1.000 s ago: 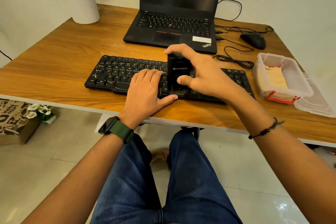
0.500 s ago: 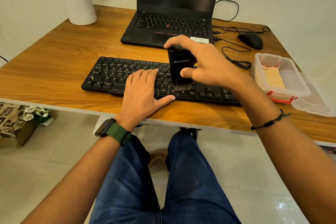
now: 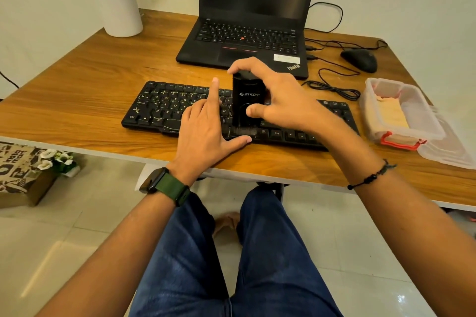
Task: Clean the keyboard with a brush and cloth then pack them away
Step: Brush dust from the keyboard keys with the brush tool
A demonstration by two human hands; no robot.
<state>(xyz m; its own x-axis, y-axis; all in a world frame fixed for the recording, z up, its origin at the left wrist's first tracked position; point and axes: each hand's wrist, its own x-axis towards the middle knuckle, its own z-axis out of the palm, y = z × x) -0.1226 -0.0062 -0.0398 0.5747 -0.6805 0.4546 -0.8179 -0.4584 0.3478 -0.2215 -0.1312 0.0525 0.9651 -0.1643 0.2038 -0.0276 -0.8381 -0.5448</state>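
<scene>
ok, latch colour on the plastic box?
Red; the latch on the near end of the clear box, head view.

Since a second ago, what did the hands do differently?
The left hand lifted its fingers off the keyboard, and one finger now points up. The right hand kept gripping the brush, upright with its bristles on the keys. The cloth stayed in the box.

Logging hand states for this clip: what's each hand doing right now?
Left hand: open, resting on the keyboard, index finger raised.
Right hand: holding the brush upright, bristles on the keys.
</scene>
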